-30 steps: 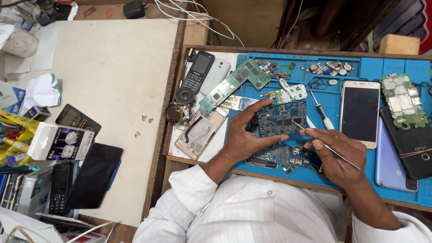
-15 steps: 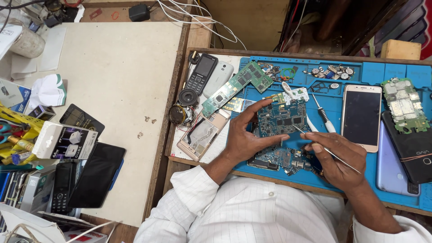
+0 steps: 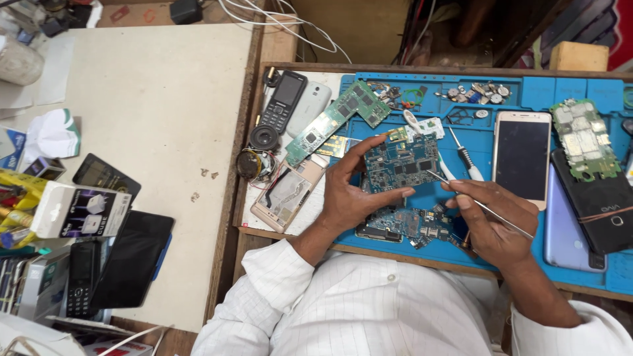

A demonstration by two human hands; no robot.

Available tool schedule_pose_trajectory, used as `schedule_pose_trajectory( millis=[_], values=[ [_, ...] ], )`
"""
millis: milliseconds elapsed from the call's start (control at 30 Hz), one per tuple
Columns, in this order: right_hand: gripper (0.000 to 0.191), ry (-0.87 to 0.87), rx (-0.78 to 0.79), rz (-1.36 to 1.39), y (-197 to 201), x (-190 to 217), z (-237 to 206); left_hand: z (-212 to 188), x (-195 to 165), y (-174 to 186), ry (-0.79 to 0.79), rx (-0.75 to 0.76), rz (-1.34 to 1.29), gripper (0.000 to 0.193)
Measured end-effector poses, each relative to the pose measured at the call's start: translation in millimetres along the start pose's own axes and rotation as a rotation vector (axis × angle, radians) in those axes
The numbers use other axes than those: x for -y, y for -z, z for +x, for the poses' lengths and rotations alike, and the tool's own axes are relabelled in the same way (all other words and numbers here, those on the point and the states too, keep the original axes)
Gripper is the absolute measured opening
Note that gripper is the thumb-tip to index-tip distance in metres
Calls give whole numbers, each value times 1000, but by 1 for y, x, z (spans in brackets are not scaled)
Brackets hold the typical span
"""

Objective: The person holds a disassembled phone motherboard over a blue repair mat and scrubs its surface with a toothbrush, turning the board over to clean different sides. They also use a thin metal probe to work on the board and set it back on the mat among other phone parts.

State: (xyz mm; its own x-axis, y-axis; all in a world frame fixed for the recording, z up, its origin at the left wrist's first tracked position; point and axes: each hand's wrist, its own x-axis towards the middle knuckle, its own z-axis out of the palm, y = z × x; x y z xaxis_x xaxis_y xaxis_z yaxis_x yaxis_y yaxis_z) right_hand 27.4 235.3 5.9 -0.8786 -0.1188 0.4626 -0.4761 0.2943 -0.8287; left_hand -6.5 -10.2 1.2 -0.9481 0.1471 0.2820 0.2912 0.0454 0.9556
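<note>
Several things are spread along the far left of the pale table (image 3: 145, 118): a white carton (image 3: 79, 212), a dark keypad phone (image 3: 80, 280) and a flat black case (image 3: 135, 257). Further right, inside a wooden-edged tray, a black keypad phone (image 3: 282, 101) is laid beside a white phone back (image 3: 308, 107), with a long green circuit board (image 3: 337, 120) angled next to them and a gold phone frame (image 3: 288, 193) lying below. A blue work mat (image 3: 573, 89) is spread over the right part of the tray. Above it, a blue circuit board (image 3: 401, 163) is gripped by the left hand (image 3: 349, 194), thumb along its lower edge and fingers curled over its top left corner. More blue board pieces (image 3: 409, 224) are seen on the mat just under it. A thin metal probe (image 3: 478, 206) is pinched in the right hand (image 3: 491, 221), and its tip is set against the held board's right side. A white-handled screwdriver (image 3: 465, 157) is lying just right of the board, then a white smartphone (image 3: 522, 155) face up, and a green board (image 3: 583, 138) is resting on a black phone (image 3: 597, 201) at the far right.
</note>
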Motion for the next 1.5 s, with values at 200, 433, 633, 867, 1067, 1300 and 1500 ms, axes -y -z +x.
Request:
schedule_pose_trajectory(
  millis=[200,433,633,867,1067,1300,1500],
  values=[
    [19,47,31,-51,0,1,0,0,1,0,-17,3,-7,83],
    [17,122,39,-80,1,-1,1,0,1,0,-11,1,40,83],
    [17,-14,-58,11,3,-1,2,0,0,0,-21,-12,26,83],
    [16,86,-45,-27,1,-4,1,-2,2,1,-29,18,50,84],
    [15,51,-23,-20,1,-2,2,-2,4,1,-41,7,15,83],
    [13,117,-16,-95,2,-3,3,-1,5,2,-34,0,52,82],
    [13,112,-38,-91,2,-4,1,-5,10,0,-151,16,229,84]
  ],
)
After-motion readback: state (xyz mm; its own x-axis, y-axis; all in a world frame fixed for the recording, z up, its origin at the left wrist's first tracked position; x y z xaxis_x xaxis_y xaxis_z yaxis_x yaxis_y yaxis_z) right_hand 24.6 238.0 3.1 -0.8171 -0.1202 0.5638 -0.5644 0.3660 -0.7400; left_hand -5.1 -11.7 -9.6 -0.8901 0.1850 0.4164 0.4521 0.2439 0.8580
